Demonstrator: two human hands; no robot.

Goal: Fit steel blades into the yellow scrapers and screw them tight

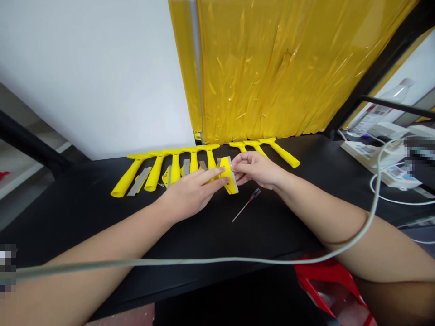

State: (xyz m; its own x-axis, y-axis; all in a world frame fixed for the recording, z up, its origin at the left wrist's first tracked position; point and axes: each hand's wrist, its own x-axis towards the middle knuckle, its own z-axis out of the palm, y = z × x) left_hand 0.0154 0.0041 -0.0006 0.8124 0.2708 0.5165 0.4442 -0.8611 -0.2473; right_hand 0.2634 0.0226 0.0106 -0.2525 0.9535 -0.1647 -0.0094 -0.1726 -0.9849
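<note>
Between both hands is a yellow scraper head with a grey metal blade (230, 181) along its right edge. My left hand (200, 188) grips its yellow side, fingers laid across it. The fingertips of my right hand (253, 168) pinch at the blade edge. Just below them a small screwdriver (246, 204) with a dark clear handle lies on the black table. Behind my left hand stands a row of several yellow scraper handles (156, 172), with loose blade pieces (139, 182) between them. More yellow handles (283, 153) lie behind my right hand.
Yellow plastic sheeting (265, 68) and a white panel (102, 77) rise behind the black table (217, 244). A pale cable (217, 260) crosses in front of my forearms. At right are a plastic bottle (384, 106) and white devices (380, 165); a red bag (335, 285) is below.
</note>
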